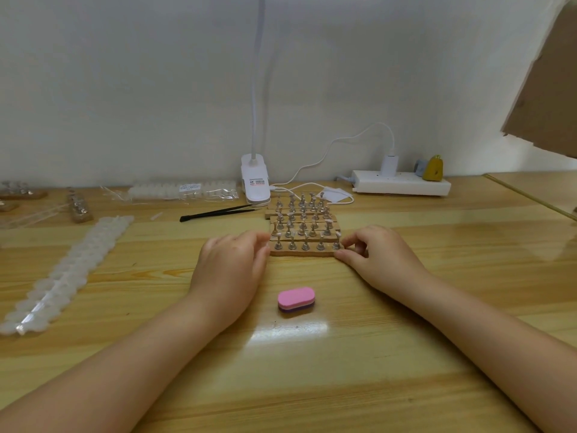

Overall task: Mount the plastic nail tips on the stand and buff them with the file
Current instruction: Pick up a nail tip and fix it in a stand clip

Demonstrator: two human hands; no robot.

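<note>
Head view: left hand point(232, 264) and right hand point(371, 256) pinch ends of nearest stand point(304, 252); file point(296, 300) lies just behind. Risk: uneven pull tips pegs, tilts stand.

Bright overhead light, table point(406, 385) glare, edges warped

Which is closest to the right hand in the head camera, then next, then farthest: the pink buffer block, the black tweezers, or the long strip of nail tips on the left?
From the right hand:
1. pink buffer block, just toward the person and to its left, between the forearms.
2. black tweezers, farther back, left of the stands.
3. strip of nail tips, far across on the table's left side.
</note>
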